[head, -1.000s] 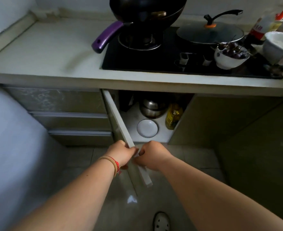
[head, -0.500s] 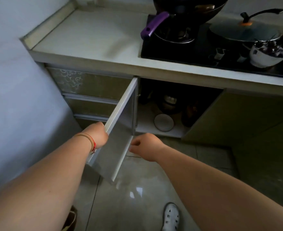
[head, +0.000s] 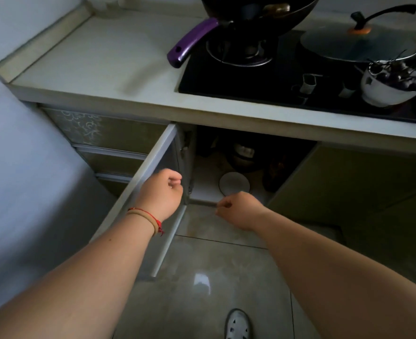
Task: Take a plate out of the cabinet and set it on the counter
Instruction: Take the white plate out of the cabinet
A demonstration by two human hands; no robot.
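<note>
While one white shoe [head: 237, 324] pokes in at 6 o'clock, two bare arms reach up the frame: the left hand [head: 161, 192], red string on its wrist, hangs loosely curled and holding nothing in front of the open cabinet door [head: 140, 189], and the right hand [head: 238, 210], fingers pinched together on nothing, sits just in front of the cabinet's floor edge. Right past that hand, about dead centre, one round white plate [head: 233, 183] lies flat on the cabinet floor, with one dark pot [head: 243, 155] behind it. Up on the counter [head: 109, 59] toward 12 to 2 o'clock: one purple-handled wok [head: 258, 11], one glass lid [head: 358, 42], one white bowl [head: 388, 86] of dark fruit.
</note>
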